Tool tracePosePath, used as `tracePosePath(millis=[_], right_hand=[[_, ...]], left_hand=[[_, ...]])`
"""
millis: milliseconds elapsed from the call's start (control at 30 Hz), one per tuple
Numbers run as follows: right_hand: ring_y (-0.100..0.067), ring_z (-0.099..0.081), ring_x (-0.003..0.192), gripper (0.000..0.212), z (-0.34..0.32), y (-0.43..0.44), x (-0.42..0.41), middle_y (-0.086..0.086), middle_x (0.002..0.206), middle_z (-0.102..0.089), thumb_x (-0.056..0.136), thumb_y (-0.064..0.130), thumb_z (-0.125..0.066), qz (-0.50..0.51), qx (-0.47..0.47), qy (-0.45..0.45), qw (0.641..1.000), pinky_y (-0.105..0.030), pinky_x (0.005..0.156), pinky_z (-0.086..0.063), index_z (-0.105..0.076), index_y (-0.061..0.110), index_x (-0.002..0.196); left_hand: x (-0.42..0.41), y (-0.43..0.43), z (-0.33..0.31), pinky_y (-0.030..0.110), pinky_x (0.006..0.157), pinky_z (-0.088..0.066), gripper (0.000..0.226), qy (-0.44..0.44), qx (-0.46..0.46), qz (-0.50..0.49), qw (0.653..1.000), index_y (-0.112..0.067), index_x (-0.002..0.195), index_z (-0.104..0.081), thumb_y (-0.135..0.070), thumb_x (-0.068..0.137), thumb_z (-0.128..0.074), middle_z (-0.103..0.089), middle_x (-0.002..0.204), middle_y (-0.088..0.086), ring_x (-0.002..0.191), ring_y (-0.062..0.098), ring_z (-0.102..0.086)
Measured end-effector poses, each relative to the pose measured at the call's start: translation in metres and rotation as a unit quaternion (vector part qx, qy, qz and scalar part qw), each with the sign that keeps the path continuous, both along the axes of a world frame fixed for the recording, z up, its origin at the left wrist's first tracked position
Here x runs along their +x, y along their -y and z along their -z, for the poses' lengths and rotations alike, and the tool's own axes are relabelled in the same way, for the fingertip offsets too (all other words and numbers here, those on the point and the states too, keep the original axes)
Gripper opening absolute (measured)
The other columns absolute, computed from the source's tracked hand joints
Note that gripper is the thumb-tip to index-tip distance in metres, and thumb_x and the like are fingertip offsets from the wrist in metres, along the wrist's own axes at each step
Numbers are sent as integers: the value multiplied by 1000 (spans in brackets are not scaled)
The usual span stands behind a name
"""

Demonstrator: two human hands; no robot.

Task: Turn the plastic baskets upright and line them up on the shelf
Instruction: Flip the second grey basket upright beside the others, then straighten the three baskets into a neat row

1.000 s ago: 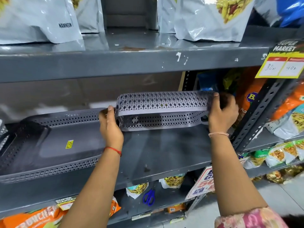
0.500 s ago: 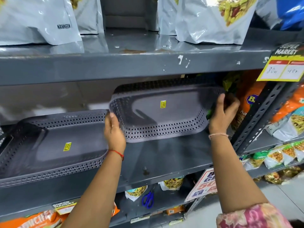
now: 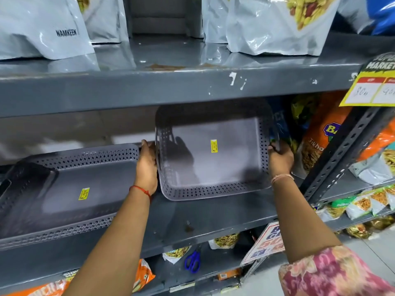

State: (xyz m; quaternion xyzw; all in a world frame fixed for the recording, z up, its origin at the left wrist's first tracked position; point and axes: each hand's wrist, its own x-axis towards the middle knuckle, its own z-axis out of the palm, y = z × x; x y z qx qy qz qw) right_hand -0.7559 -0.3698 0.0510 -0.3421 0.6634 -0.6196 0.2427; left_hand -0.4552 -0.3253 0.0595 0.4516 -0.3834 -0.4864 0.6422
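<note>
A grey perforated plastic basket with a yellow sticker inside is tilted steeply toward me on the middle grey shelf, its open side facing me and its front rim near the shelf surface. My left hand grips its left wall. My right hand grips its right wall. A second grey basket, also with a yellow sticker, lies open side up on the same shelf to the left, close beside my left hand.
Orange and green snack bags stand right of the held basket, behind a perforated metal upright. White pouches sit on the shelf above. A yellow price tag hangs at right. Blue scissors lie on the lower shelf.
The basket has gone from standing on edge with its side toward me to open side facing me. Both hands stayed on its ends and came lower and nearer.
</note>
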Motion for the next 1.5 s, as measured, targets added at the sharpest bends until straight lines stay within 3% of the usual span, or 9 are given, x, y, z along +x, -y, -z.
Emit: tracePosePath(millis=[267,433,533,633,800,900,1067,1267,1500], right_hand=[[-38,-55,111,38,6,14,-4,-24,122,-60,84,-3,-47,-71,158,-114,978,-36,93,-45,-55,1,122],[-40,-55,111,40,9,20,-3,-26,122,-59,84,-2,-46,-103,199,-185,957,-32,89,-45,-54,0,123],[-41,-57,107,39,9,24,-5,-28,118,-60,84,-2,-47,-125,211,-206,947,-30,81,-43,-54,-2,122],[-42,-55,110,39,7,25,-5,-28,122,-58,84,-1,-48,-135,237,-239,932,-37,89,-45,-53,-2,122],[-35,-26,138,61,2,21,18,-23,150,-27,85,4,-48,-137,211,-408,877,-35,114,-24,-26,0,141],[-29,-19,142,63,-3,12,66,-20,154,-18,88,13,-49,-188,115,-468,856,-31,116,-16,-22,1,143],[-28,-19,143,63,-6,-18,161,-17,155,-18,91,24,-51,-316,40,-446,836,-38,117,-18,-23,2,143],[-33,-40,130,66,-2,-47,240,-20,144,-41,88,31,-57,-371,33,-407,834,-34,106,-35,-29,2,140],[-41,-46,123,90,8,-56,284,-24,140,-42,77,57,-60,-326,136,-377,856,-44,98,-45,-23,8,142]], left_hand=[[-10,13,12,9,50,-51,53,-6,26,41,999,-32,74,-65,-42,97,-18,-73,64,-20,62,-8,-66],[-8,24,19,25,69,-47,49,11,42,27,999,-33,80,-66,-47,95,-22,-68,83,-10,82,6,-62],[-9,25,20,24,63,-50,52,1,55,35,998,-31,77,-68,-49,94,-22,-73,73,-10,77,9,-67],[-8,24,21,19,60,-52,53,4,47,45,998,-30,83,-68,-50,94,-20,-75,70,-13,72,4,-70],[-9,13,21,45,106,-38,65,123,112,-18,986,-17,129,-50,-60,88,-22,-56,130,15,120,30,-51],[-10,0,21,39,113,-28,61,264,101,-100,954,-14,134,-43,-54,91,-24,-44,143,16,131,31,-40],[9,-29,11,12,93,-29,42,340,-9,-167,925,-3,124,-50,-31,95,-38,-53,133,21,124,31,-48],[80,-56,15,37,116,-24,55,367,0,-144,919,-8,138,-33,-36,92,-42,-36,148,14,138,26,-31],[189,-77,23,45,119,-7,67,516,43,-164,840,-10,143,-21,-45,89,-43,-22,154,15,143,32,-13]])
